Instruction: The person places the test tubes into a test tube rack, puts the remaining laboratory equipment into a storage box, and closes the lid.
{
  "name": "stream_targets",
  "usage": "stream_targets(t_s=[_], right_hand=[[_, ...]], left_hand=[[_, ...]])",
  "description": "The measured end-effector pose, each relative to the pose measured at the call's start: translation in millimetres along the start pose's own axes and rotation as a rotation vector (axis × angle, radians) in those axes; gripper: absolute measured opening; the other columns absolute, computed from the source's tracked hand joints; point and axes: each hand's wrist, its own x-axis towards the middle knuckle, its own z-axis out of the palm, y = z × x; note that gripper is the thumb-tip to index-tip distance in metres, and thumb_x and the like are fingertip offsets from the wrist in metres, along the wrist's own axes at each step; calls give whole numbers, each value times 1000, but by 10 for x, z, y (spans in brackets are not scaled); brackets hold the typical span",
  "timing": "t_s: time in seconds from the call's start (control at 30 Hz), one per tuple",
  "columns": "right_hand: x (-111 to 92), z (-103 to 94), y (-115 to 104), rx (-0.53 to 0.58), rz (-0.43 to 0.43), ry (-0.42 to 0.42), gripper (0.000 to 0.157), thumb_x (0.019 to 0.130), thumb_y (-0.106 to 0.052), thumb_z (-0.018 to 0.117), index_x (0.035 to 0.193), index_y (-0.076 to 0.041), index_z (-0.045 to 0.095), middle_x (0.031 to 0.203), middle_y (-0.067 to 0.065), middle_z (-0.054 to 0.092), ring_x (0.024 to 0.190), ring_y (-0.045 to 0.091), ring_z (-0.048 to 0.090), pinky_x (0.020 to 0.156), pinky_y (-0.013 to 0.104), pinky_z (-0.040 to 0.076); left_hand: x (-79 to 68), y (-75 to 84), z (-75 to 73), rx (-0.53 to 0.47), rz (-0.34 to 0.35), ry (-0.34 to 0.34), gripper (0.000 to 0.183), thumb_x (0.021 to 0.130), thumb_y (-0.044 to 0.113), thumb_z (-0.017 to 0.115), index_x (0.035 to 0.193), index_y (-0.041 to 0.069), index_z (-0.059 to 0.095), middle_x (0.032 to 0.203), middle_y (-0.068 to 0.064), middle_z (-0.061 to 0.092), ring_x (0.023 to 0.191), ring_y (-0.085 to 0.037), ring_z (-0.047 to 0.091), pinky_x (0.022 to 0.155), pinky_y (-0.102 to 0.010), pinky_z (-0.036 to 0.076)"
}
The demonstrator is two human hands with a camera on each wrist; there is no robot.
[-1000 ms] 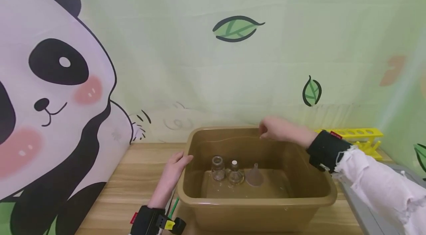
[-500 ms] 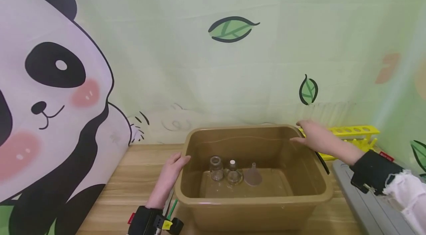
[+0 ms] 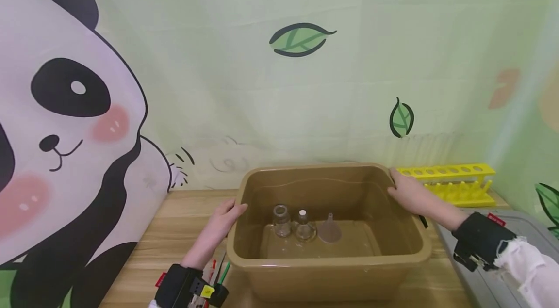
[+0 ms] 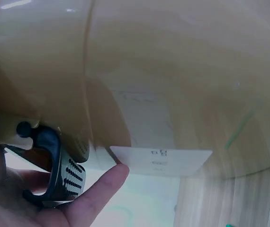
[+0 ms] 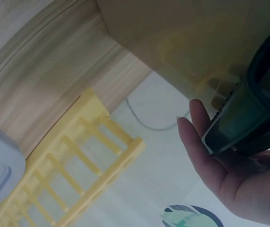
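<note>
A brown plastic tub [image 3: 327,281] stands on the wooden table. My left hand [image 3: 218,225] holds its left side; the left wrist view shows fingers round a dark handle [image 4: 54,163], one finger [image 4: 99,191] stretched along the wall. My right hand [image 3: 412,196] grips the right side, its fingers [image 5: 201,146] beneath the other dark handle [image 5: 248,111]. Inside the tub are an open clear glass jar [image 3: 281,223], a round clear bottle with a white top [image 3: 304,231] and an upturned clear funnel [image 3: 329,232].
A yellow test tube rack [image 3: 463,197] stands behind the right hand, with faint clear tubes above it. At the right lies a grey tray [image 3: 454,254]. Thin rods, one green [image 3: 224,274], lie beside the tub's front left. A printed cloth [image 3: 262,104] hangs behind.
My right hand has moved from above the tub's back rim rightward, then down onto the right handle, and now grips it. The left hand stays at the left side.
</note>
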Motion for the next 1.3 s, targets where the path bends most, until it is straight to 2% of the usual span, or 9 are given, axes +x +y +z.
stream_targets(t_s=[0.07, 0.13, 0.27, 0.37, 0.47, 0.67, 0.83, 1.07, 1.3], right_hand=[[2, 12, -12, -1, -2, -2, 43, 88, -3, 46, 121, 20, 32, 104, 36, 49, 79, 30, 52, 68, 45, 44], [2, 18, -17, -11, -11, 3, 45, 88, -3, 47, 121, 22, 30, 106, 38, 48, 80, 32, 53, 69, 45, 44], [-11, 10, -14, 0, -27, 18, 46, 87, -2, 47, 120, 24, 30, 106, 39, 47, 79, 33, 51, 70, 46, 42], [-31, -7, -6, 5, -28, 20, 46, 87, -2, 46, 120, 26, 29, 108, 41, 45, 76, 32, 49, 69, 46, 41], [-46, -19, 12, -1, -26, 17, 48, 87, -2, 46, 119, 28, 28, 111, 43, 42, 77, 33, 49, 70, 47, 41], [-36, -2, 12, 0, -30, 17, 46, 87, -2, 46, 119, 25, 29, 104, 39, 47, 76, 32, 50, 69, 48, 43], [-19, 8, -20, -7, -36, 5, 42, 87, -2, 46, 117, 23, 31, 92, 31, 51, 69, 28, 49, 62, 44, 44], [-29, 20, -38, 9, -33, 12, 37, 86, -2, 45, 115, 19, 34, 85, 24, 53, 67, 25, 51, 58, 41, 46], [-30, 20, -34, 11, -31, 11, 39, 87, -3, 45, 117, 19, 33, 91, 29, 53, 70, 27, 52, 60, 42, 46]], left_hand=[[-3, -6, -37, -15, -2, -27, 46, 94, 28, 49, 128, -3, 46, 109, -19, 57, 90, -28, 59, 74, -41, 47], [-6, -7, -76, -9, -5, -15, 52, 93, 37, 47, 130, -1, 43, 117, -18, 53, 100, -27, 54, 82, -41, 43], [-8, -31, -179, 29, -43, 72, 57, 95, 42, 40, 130, -3, 40, 125, -23, 43, 100, -30, 50, 78, -41, 44], [-22, -89, -289, 59, -74, 115, 45, 97, 28, 40, 125, -7, 41, 116, -27, 44, 83, -31, 55, 64, -41, 49], [-74, -173, -414, 119, -115, 120, 34, 95, 15, 42, 116, -12, 45, 98, -22, 50, 67, -28, 57, 56, -39, 50], [-231, -428, -570, 343, -249, 42, 23, 89, 8, 53, 101, -12, 55, 74, -13, 53, 55, -22, 55, 49, -33, 49], [-327, -579, -575, 491, -313, -33, 9, 84, 5, 59, 86, -4, 57, 69, -10, 54, 52, -19, 53, 47, -30, 47], [-371, -619, -490, 601, -293, -66, 9, 80, 1, 63, 74, 1, 56, 61, -5, 52, 48, -14, 48, 43, -24, 41], [-390, -651, -387, 730, -249, -93, 15, 74, -1, 67, 66, 4, 56, 54, -2, 50, 42, -10, 43, 40, -22, 33]])
